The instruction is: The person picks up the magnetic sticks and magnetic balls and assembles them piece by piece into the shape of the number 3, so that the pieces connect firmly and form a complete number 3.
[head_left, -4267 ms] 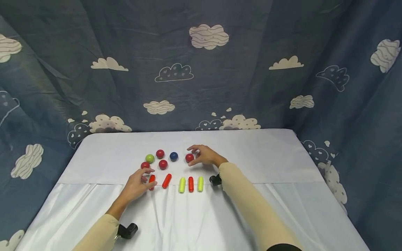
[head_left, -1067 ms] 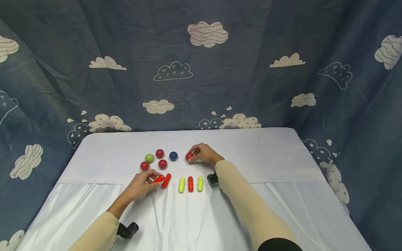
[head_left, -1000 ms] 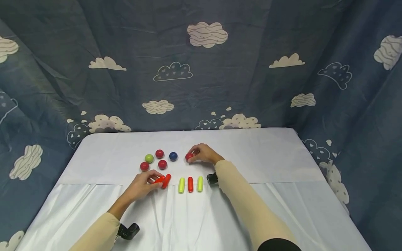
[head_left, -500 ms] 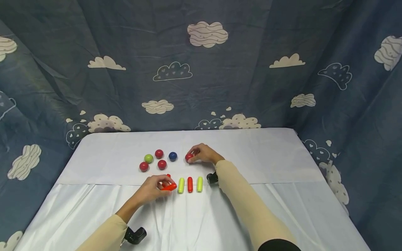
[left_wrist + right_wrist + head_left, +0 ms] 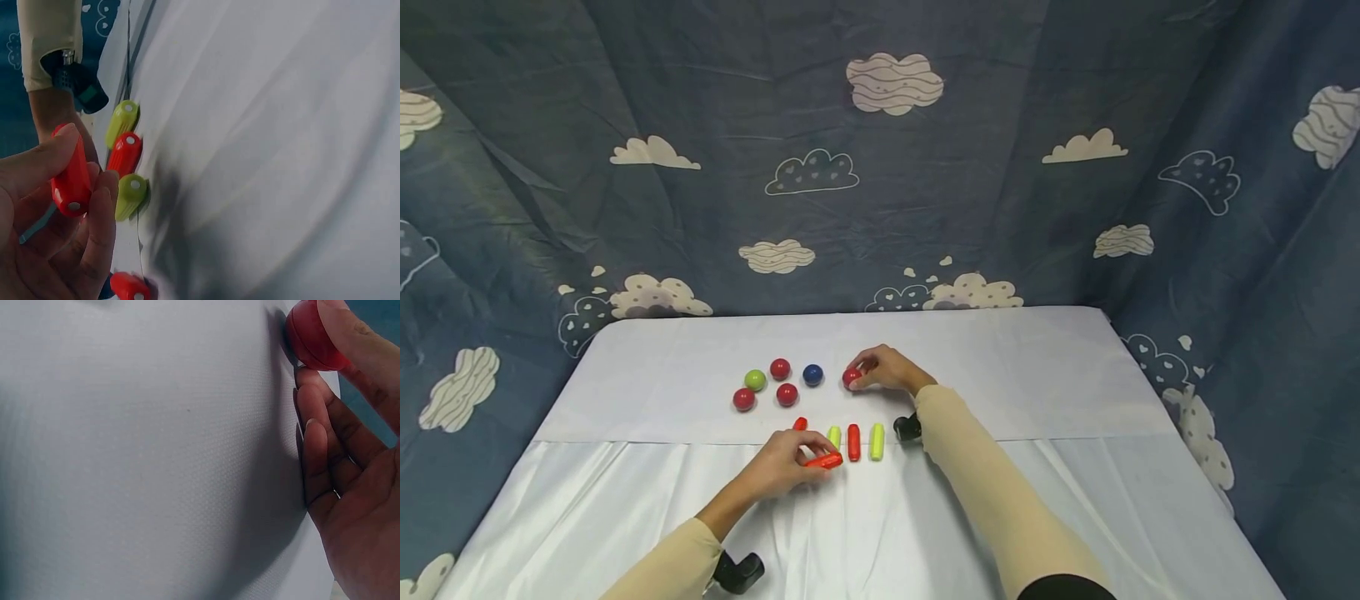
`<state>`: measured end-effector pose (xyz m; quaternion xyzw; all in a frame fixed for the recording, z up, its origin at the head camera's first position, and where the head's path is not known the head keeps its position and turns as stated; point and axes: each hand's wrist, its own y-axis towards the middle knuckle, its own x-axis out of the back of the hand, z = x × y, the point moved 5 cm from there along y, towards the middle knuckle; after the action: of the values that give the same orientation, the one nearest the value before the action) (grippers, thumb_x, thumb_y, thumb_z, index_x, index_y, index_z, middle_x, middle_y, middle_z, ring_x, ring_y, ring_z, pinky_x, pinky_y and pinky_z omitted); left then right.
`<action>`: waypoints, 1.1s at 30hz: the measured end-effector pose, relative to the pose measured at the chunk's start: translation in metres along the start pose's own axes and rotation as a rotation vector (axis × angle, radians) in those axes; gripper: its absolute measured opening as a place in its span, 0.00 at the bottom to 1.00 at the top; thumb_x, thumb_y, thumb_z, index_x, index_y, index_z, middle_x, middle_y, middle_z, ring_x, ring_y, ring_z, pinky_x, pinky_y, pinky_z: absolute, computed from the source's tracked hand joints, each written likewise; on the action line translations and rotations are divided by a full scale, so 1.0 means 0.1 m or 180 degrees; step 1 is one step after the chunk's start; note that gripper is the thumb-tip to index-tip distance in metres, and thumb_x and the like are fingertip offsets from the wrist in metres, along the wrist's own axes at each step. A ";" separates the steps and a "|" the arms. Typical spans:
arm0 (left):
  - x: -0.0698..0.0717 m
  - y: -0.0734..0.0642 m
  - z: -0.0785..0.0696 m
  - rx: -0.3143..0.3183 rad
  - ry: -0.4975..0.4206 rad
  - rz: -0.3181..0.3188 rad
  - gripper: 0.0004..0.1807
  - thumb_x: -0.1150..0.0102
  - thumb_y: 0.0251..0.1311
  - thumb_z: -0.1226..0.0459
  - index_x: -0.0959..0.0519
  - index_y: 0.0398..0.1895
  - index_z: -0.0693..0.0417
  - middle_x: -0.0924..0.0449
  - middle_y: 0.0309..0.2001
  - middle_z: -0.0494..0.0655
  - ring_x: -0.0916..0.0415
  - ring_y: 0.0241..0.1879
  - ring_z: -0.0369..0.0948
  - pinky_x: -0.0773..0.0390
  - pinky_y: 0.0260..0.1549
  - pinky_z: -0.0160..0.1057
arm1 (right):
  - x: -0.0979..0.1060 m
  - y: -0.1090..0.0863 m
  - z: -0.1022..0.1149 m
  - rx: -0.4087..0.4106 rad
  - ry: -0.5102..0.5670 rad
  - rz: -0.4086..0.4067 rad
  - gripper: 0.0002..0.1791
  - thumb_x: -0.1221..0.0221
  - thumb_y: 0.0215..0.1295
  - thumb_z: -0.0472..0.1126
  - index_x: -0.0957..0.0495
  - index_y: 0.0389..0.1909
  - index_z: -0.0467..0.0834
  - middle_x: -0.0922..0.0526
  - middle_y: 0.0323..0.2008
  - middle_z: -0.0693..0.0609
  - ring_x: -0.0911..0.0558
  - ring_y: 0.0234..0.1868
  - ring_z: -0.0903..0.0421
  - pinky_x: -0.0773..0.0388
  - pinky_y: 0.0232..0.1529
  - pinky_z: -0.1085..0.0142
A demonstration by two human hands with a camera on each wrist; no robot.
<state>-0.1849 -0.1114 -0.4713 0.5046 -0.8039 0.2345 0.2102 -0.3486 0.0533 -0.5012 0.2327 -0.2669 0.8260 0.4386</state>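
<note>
My left hand pinches a short red ribbed plastic cylinder between thumb and fingers, held above the cloth. It overlaps the near end of a yellow-green cylinder in the head view. Beside that lie a red cylinder and another yellow-green cylinder, side by side. One more red cylinder shows only its far end behind my left hand. Farther back, my right hand holds a glossy red ball with thumb and fingers, low at the white cloth.
Left of the right hand lies a blue ball. Three red balls, one of them a near-left red ball, and a green ball are grouped at the back left. White cloth covers the table, with a cloud-patterned curtain behind.
My left hand took up the leftmost red cylinder and carries it rightward and nearer, past the other red one. My right hand closed on the red ball and has stayed there.
</note>
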 end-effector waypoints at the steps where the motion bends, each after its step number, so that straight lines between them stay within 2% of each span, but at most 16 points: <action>1: -0.02 0.00 -0.01 0.0000 -0.0007 0.0029 0.14 0.29 0.50 0.68 0.17 0.41 0.56 0.22 0.34 0.43 0.30 0.22 0.37 0.29 0.20 0.32 | 0.00 -0.01 -0.01 0.0006 0.0018 -0.0005 0.19 0.29 0.53 0.41 0.17 0.48 0.45 0.22 0.35 0.51 0.27 0.38 0.56 0.30 0.42 0.66; 8: -0.15 0.03 -0.08 -0.0077 0.0030 0.0104 0.13 0.29 0.50 0.67 0.16 0.39 0.59 0.21 0.29 0.41 0.31 0.21 0.35 0.31 0.19 0.30 | -0.01 -0.02 -0.01 -0.0016 0.0061 0.0004 0.19 0.29 0.53 0.41 0.17 0.48 0.45 0.23 0.34 0.51 0.27 0.38 0.56 0.31 0.42 0.67; 18: -0.28 0.06 -0.15 -0.0236 0.0193 0.0282 0.13 0.29 0.50 0.67 0.16 0.41 0.58 0.21 0.33 0.41 0.31 0.28 0.37 0.30 0.24 0.30 | 0.01 -0.04 0.01 0.0039 0.0058 -0.0018 0.20 0.29 0.52 0.41 0.17 0.48 0.44 0.23 0.34 0.51 0.27 0.38 0.57 0.31 0.42 0.67; 25: -0.36 0.09 -0.19 -0.0426 0.0254 0.0351 0.13 0.30 0.51 0.66 0.17 0.41 0.57 0.21 0.30 0.39 0.31 0.22 0.33 0.32 0.22 0.30 | 0.03 -0.02 -0.02 0.0034 0.0048 -0.0034 0.19 0.29 0.53 0.42 0.17 0.47 0.46 0.23 0.34 0.51 0.27 0.38 0.57 0.31 0.41 0.67; 33: -0.48 0.09 -0.17 -0.0473 0.0236 0.0406 0.10 0.30 0.51 0.66 0.16 0.38 0.54 0.24 0.26 0.35 0.33 0.21 0.29 0.33 0.22 0.28 | 0.00 -0.03 -0.03 0.0044 0.0107 -0.0031 0.19 0.29 0.53 0.42 0.17 0.47 0.45 0.22 0.35 0.51 0.27 0.38 0.56 0.30 0.42 0.66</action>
<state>-0.1721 -0.0637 -0.4862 0.4265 -0.8412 0.2056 0.2613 -0.3464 0.0560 -0.5027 0.2231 -0.2526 0.8295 0.4455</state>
